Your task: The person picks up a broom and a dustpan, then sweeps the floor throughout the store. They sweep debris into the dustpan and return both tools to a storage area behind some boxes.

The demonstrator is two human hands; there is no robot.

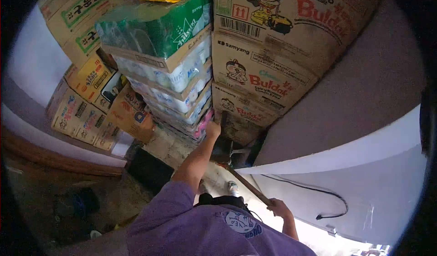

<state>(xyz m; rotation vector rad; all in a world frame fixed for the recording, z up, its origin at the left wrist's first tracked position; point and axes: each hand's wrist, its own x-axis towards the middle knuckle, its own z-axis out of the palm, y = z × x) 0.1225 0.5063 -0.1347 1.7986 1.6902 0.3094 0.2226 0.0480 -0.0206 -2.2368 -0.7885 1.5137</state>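
Note:
My left hand (pixel 212 129) is closed at the lower corner of the stacked drink packs, around a short dark bar (pixel 223 118) that shows above the fist. What the bar belongs to is hidden. Down at the lower right, my right hand (pixel 278 208) grips the end of a long brown wooden pole (pixel 249 184). The pole slants up and left, its far end near a dark object (pixel 223 150) at the foot of the boxes. Something pink (pixel 203 123) shows right beside my left fist.
Tall stacks of Buldak cartons (pixel 268 81) and shrink-wrapped drink packs (pixel 154 28) rise ahead. More cartons (pixel 82 115) stand at left, near a black mat-like item (pixel 149 167) on the floor. A black cable (pixel 337 197) hangs on the white surface at right.

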